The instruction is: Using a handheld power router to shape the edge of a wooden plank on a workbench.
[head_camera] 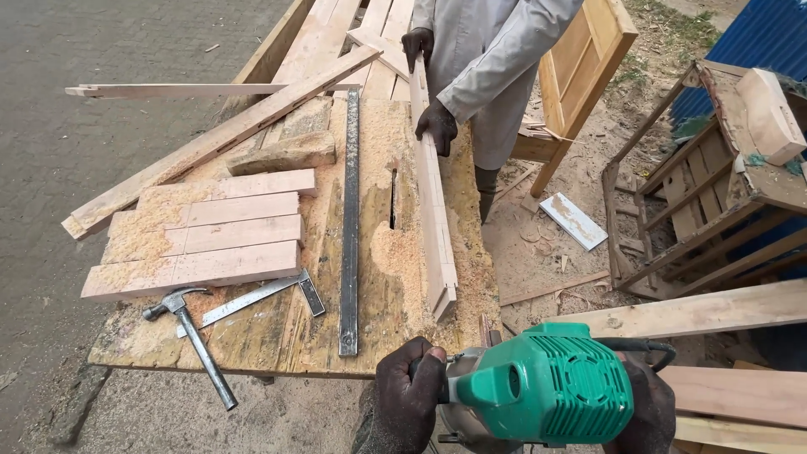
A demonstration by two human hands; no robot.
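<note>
I grip a green electric power tool at the near edge of the workbench. My left hand is closed on its left handle, and my right hand holds its right side. Ahead of the tool, a long notched wooden piece stands on edge on the bench. A co-worker in a grey coat steadies it, one hand midway along it and the other hand near its far end.
On the sawdust-covered bench lie a claw hammer, a try square, a long metal ruler and several short boards. A long plank crosses the bench's far left. Wooden frames and planks stand at right.
</note>
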